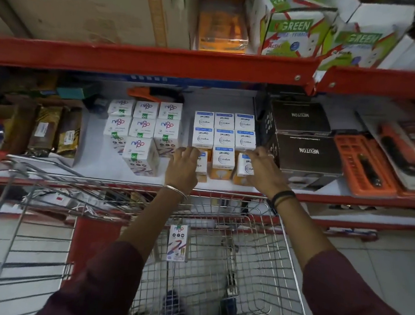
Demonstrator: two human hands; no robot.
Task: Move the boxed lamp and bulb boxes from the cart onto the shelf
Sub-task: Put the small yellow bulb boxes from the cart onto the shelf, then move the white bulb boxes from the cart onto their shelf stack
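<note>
White and orange Wipro bulb boxes (224, 143) stand in rows on the white middle shelf (95, 165). My left hand (183, 166) grips the front-left Wipro box (202, 167) from its left side. My right hand (265, 170) lies over the front-right Wipro box (243, 169), which is slightly tilted. To the left stand white bulb boxes with a purple logo (142, 126). One more white bulb box (178, 242) lies in the wire cart (288, 277) below. Black Neuton lamp boxes (307, 151) sit at the right of the Wipro rows.
A red shelf beam (147, 60) runs overhead with cardboard and green-printed boxes (290, 29) above it. Orange tool cases (364, 163) lie at the far right, and brown packets (45, 130) at the left. A second cart's frame (15, 216) stands at the lower left.
</note>
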